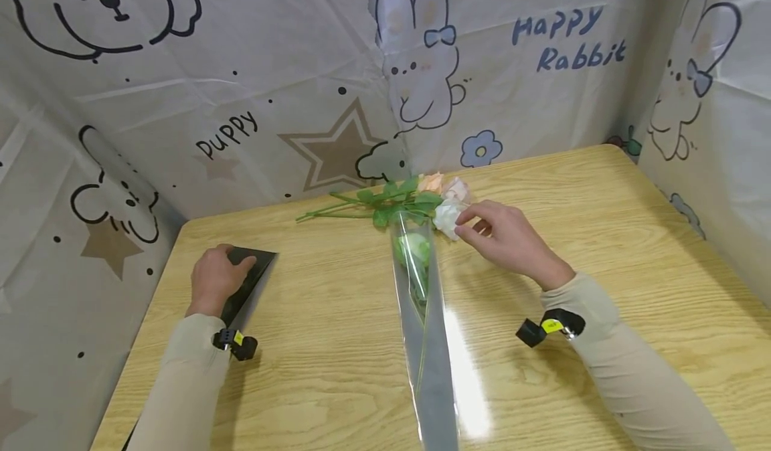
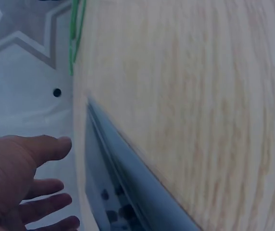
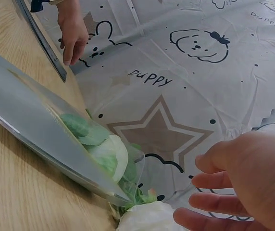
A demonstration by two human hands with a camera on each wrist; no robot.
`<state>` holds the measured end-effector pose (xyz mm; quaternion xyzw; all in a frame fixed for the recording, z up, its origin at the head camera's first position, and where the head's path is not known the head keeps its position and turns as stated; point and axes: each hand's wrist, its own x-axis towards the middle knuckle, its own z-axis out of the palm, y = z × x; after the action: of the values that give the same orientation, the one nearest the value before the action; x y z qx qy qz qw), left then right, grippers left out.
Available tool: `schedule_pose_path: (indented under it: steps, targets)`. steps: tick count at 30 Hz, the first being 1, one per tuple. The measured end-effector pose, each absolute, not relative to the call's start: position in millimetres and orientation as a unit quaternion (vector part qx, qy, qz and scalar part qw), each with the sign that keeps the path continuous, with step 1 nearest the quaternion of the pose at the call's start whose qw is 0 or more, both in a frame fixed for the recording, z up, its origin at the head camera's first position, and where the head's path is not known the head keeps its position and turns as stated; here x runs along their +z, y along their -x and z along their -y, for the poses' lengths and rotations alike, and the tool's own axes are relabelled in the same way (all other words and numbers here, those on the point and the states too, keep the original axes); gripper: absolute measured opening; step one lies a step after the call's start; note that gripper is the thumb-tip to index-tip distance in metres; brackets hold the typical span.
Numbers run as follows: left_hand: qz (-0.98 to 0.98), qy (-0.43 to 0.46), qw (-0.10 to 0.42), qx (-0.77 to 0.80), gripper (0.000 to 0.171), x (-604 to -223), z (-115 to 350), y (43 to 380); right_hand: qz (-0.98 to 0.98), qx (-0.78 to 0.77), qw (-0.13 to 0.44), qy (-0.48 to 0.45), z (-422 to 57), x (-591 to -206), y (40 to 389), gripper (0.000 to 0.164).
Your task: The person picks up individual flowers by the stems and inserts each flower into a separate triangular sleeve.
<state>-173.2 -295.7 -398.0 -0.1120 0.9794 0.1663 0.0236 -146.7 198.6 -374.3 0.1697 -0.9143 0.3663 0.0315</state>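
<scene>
A clear-fronted, grey-backed flower sleeve [image 1: 430, 357] lies lengthwise on the table, with a pale green-white rose [image 1: 412, 249] inside its top end. Just beyond it, a white rose [image 1: 448, 217], a pink rose [image 1: 456, 190] and a peach rose [image 1: 430, 183] lie with their green stems [image 1: 337, 210] pointing left. My right hand [image 1: 506, 240] is beside the white rose, fingertips right at its petals; the right wrist view shows the fingers loosely extended. At the left, my left hand [image 1: 218, 278] is over a dark pointed sleeve [image 1: 255, 261], fingers spread in the left wrist view.
The wooden table [image 1: 337, 357] meets printed cloth walls [image 1: 289, 49] at the back and sides. Each wrist carries a small black camera, one on the left [image 1: 236, 342] and one on the right [image 1: 551, 326]. Light glares on the tabletop beside the clear sleeve.
</scene>
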Motion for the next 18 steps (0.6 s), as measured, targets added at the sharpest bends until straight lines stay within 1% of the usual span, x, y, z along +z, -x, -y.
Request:
schedule_pose_path:
  steps: [4, 8, 12, 18]
  targets:
    - [-0.974, 0.135, 0.042, 0.177, 0.066, -402.9, 299.6, 174.6, 0.913, 0.371, 0.026, -0.17, -198.7, -381.6, 150.5, 0.02]
    - [-0.968, 0.162, 0.047, 0.187, 0.065, -404.2, 301.6, 174.0, 0.913, 0.378, 0.011, -0.153, -200.5, -389.2, 154.9, 0.02]
    - [-0.969, 0.171, 0.049, 0.17, 0.066, -405.7, 303.4, 173.0, 0.913, 0.387, 0.001, -0.133, -204.6, -394.8, 158.6, 0.021]
    - [-0.973, 0.165, 0.054, 0.153, 0.064, -410.5, 305.0, 173.3, 0.916, 0.382, 0.005, -0.123, -209.6, -401.9, 163.2, 0.021]
